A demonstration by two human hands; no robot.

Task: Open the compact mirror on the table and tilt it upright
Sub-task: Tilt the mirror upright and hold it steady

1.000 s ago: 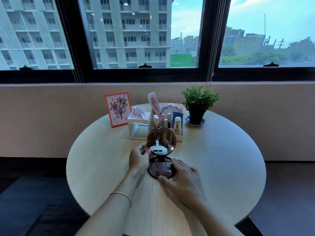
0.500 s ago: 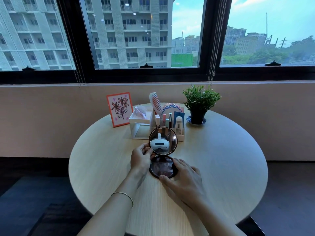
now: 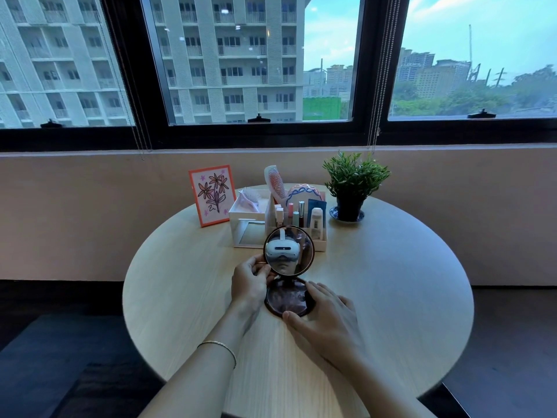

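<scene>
A round dark compact mirror (image 3: 288, 297) lies open in the middle of the light wooden round table (image 3: 391, 297). Its base is flat on the wood and its lid (image 3: 288, 250) stands nearly upright, facing me and reflecting a white headset. My left hand (image 3: 251, 280) pinches the lid's left rim between thumb and fingers. My right hand (image 3: 324, 318) rests on the table with its thumb and fingers clasping the base's right and near edge.
Behind the mirror stands a white organiser (image 3: 250, 224) with a comb, tubes and lipsticks. A framed flower picture (image 3: 212, 194) leans at the back left, a potted plant (image 3: 352, 185) at the back right. Beyond the table are a wall and windows.
The lid has tilted further up, from leaning back to nearly upright; its reflection now shows the headset fully. Both hands kept their hold.
</scene>
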